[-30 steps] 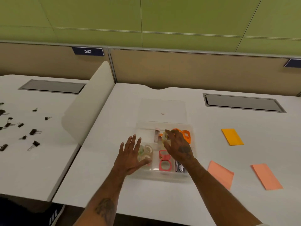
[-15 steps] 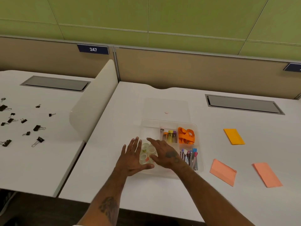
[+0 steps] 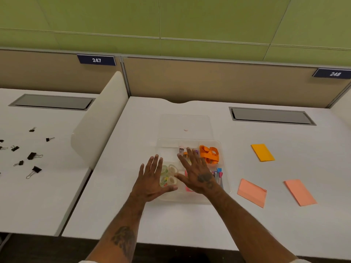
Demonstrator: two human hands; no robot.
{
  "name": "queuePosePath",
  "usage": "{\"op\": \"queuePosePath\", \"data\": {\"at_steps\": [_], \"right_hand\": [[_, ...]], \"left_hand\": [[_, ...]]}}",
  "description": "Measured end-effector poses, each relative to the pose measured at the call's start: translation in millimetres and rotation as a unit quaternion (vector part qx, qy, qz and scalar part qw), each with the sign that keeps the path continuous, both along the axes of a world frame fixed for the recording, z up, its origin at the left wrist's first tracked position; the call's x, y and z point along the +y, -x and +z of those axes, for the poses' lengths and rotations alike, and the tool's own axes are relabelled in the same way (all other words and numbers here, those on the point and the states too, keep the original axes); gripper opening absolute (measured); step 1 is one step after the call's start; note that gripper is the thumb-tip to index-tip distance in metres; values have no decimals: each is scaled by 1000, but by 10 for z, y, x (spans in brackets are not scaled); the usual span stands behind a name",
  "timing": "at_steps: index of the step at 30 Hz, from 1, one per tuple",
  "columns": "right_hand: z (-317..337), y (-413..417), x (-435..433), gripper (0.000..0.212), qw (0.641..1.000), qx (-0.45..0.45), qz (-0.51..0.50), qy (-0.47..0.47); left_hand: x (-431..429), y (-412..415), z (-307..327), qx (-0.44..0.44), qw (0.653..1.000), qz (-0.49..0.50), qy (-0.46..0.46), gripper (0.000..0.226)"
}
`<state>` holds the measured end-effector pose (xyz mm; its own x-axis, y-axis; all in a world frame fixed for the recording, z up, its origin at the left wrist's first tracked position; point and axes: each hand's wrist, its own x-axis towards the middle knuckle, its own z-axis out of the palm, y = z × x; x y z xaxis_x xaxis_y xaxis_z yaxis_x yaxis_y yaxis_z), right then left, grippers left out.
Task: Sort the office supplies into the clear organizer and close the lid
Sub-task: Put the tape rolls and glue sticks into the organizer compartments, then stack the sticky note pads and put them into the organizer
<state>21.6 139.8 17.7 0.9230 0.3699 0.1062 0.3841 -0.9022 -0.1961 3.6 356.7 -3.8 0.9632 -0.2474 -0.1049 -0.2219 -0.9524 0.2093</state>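
Shifted rightward, right hand (image 3: 197, 173) now hides middle of clear organizer (image 3: 169, 149).

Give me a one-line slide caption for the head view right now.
Left hand and right hand spread flat over the clear organizer, lid open behind.

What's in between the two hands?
Tape rolls, sitting in the organizer, lie between the left hand and right hand in the head view.

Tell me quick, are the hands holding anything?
Left hand: open, flat at the clear organizer's left edge, holding nothing.
Right hand: open, spread over the clear organizer, holding nothing.
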Motion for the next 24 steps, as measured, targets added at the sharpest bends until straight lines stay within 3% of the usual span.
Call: {"op": "queuePosePath", "data": {"at_steps": [15, 24], "right_hand": [[55, 230, -1370, 77, 983, 1, -175, 57], [34, 422, -2446, 77, 974, 5, -221, 47]], "left_hand": [[-1160, -321, 263, -56, 989, -133, -23, 114], [-2275, -399, 247, -54, 982, -180, 3, 107]]}}
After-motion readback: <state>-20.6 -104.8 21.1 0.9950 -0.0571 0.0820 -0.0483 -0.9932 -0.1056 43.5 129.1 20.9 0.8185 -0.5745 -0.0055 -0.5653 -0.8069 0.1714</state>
